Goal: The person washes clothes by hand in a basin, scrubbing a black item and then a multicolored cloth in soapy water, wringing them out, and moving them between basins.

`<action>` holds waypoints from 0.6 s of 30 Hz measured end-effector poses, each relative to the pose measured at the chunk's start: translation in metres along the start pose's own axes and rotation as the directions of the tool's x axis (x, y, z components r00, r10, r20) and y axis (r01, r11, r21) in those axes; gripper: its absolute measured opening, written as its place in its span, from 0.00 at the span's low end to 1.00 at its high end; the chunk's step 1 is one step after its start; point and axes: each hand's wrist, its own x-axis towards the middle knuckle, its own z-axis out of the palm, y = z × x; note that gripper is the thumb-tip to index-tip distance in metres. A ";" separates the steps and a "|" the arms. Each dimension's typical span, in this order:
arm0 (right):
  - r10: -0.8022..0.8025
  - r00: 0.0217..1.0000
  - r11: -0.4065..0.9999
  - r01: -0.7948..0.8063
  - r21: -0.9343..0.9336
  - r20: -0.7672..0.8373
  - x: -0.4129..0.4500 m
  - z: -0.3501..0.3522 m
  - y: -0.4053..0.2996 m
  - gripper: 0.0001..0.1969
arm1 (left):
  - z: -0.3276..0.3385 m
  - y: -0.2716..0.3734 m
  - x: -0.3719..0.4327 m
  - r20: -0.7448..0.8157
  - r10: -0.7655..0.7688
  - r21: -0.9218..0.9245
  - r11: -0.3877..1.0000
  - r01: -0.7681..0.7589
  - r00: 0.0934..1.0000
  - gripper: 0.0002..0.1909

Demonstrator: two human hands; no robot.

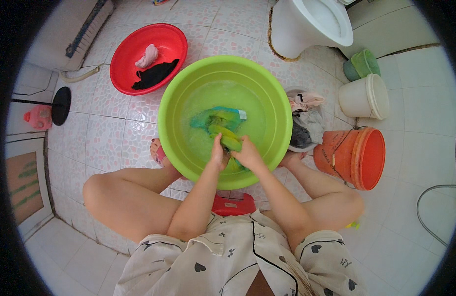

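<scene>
A large lime-green plastic basin with water in it stands on the floor between my legs. Over its near half, my left hand and my right hand grip a wet yellow-green cloth between them. Part of the cloth hangs below my hands. Beyond them, a teal and green piece of fabric with a small white patch lies in the water. Whether it is one piece with the cloth I hold, I cannot tell. My fingertips are partly hidden by the cloth and by each other.
A red basin at the upper left holds a pink cloth and a black garment. Right of the green basin, a container of clothes stands near an orange bucket, a white bucket and a green bucket. A toilet stands at the top.
</scene>
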 end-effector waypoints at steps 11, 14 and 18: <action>-0.396 0.917 0.906 0.382 0.182 0.046 -0.050 -0.025 -0.005 0.18 | -0.033 -0.014 0.010 -0.016 -0.190 -0.322 0.930 0.175 0.982 0.30; -0.423 0.897 0.835 0.332 0.438 0.127 -0.051 -0.025 -0.001 0.22 | -0.036 -0.018 0.015 0.114 -0.130 -0.402 0.900 0.166 0.985 0.29; -0.151 0.980 0.670 0.004 0.743 0.130 -0.047 -0.037 -0.003 0.27 | -0.028 0.002 0.016 0.169 -0.029 -0.435 0.895 0.101 0.985 0.24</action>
